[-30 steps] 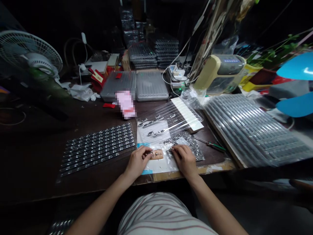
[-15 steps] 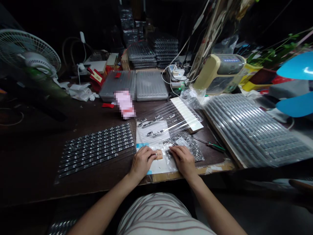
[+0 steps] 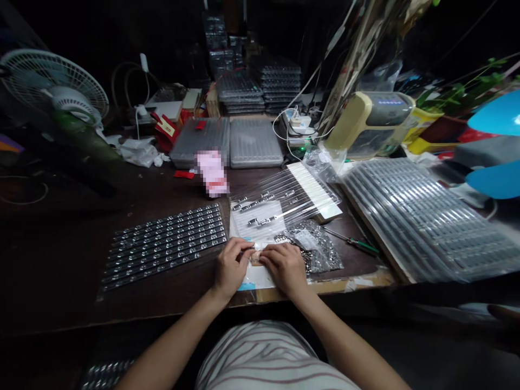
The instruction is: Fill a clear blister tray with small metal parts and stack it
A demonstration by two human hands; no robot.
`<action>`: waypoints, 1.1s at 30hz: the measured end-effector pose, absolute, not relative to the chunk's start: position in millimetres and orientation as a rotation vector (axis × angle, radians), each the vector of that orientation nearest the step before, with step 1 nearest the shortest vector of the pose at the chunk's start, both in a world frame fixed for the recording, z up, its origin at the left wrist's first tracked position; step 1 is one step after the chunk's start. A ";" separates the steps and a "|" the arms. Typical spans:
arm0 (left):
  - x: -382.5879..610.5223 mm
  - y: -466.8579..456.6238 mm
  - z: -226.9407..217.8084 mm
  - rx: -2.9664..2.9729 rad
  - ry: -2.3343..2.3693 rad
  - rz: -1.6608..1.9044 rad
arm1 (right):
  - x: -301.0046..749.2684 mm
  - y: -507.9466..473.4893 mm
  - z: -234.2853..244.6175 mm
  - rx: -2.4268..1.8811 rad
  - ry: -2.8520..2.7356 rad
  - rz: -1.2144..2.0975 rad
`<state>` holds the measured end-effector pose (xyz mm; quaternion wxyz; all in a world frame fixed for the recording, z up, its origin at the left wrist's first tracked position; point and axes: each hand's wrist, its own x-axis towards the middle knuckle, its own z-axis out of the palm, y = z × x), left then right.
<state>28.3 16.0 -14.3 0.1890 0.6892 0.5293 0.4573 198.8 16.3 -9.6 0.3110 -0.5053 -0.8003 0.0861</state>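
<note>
My left hand (image 3: pixel 232 266) is closed in a pinch at the left side of a small wooden block (image 3: pixel 255 258). My right hand (image 3: pixel 286 266) bends over the block from the right, thumb and fingertips pressed together. Whatever tiny part sits between the fingertips is too small to make out. Under the block lies a white sheet (image 3: pixel 264 279) with blue tape. Just beyond my right hand is a clear bag of small metal parts (image 3: pixel 319 250). A clear ribbed tray (image 3: pixel 270 208) behind my hands holds several small metal pieces.
On the left lies a tray filled with rows of metal parts (image 3: pixel 166 244). Stacked ribbed trays (image 3: pixel 422 216) cover the right side. Green-handled pliers (image 3: pixel 359 245) rest beside the bag. Closed plastic cases (image 3: pixel 255 143), a fan (image 3: pixel 54 89) and a yellow lamp-like device (image 3: pixel 368 124) stand behind.
My right hand has moved left from the bag of metal parts to the wooden block, close against my left hand. The whole view has shifted slightly.
</note>
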 end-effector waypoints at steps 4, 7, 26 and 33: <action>26.4 16.3 -16.5 1.924 1.481 1.304 | 192.0 16.6 -9.9 -1.343 -2.167 0.176; 27.5 15.8 -15.4 1.915 1.491 1.275 | 200.3 16.3 -9.2 -1.346 -2.209 0.128; 53.6 17.6 -5.1 2.138 1.380 0.947 | 248.0 20.7 -18.8 -1.375 -2.127 -0.007; 54.1 17.9 -11.9 2.224 1.376 0.927 | 246.0 20.7 -20.6 -1.346 -2.194 0.036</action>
